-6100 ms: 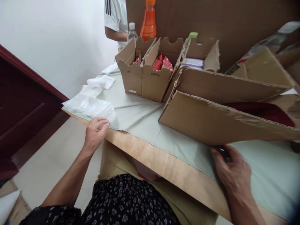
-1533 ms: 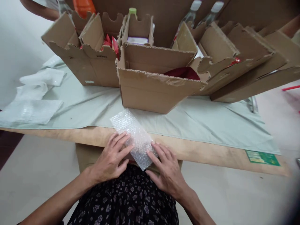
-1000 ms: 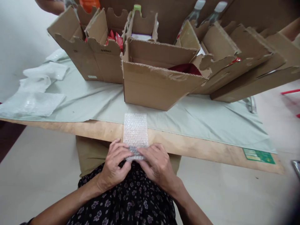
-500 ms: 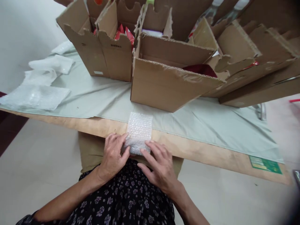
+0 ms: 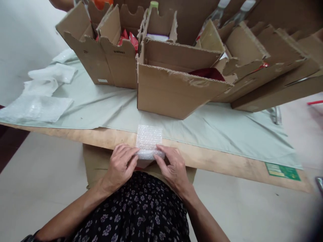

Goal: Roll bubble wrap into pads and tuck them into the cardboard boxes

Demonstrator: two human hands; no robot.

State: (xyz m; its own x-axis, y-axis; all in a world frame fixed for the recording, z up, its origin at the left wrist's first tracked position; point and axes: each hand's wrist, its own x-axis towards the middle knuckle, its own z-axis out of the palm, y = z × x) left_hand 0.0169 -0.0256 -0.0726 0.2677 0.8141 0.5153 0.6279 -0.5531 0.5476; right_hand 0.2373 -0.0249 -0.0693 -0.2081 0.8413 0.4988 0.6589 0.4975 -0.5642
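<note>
A small strip of bubble wrap (image 5: 149, 136) lies at the table's front edge. Its near end is rolled into a short tube across the strip. My left hand (image 5: 123, 163) pinches the left end of this roll between thumb and fingers. At the right end, my right hand (image 5: 174, 167) grips it the same way. Whether anything lies inside the roll cannot be seen. Below the roll, just under the table edge, a pale and red surface shows in part.
Behind the strip stands a row of open cardboard boxes (image 5: 176, 90), some holding red packets. Loose bubble wrap sheets (image 5: 35, 108) lie at the left on the pale green cloth (image 5: 106, 111). Clear bottles (image 5: 218, 13) stand at the back. Another person's arm (image 5: 62, 4) shows top left.
The near end of the bubble wrap has been rolled away from me, so the flat part is shorter. My right hand has closed its fingers on the roll. The view has shifted slightly.
</note>
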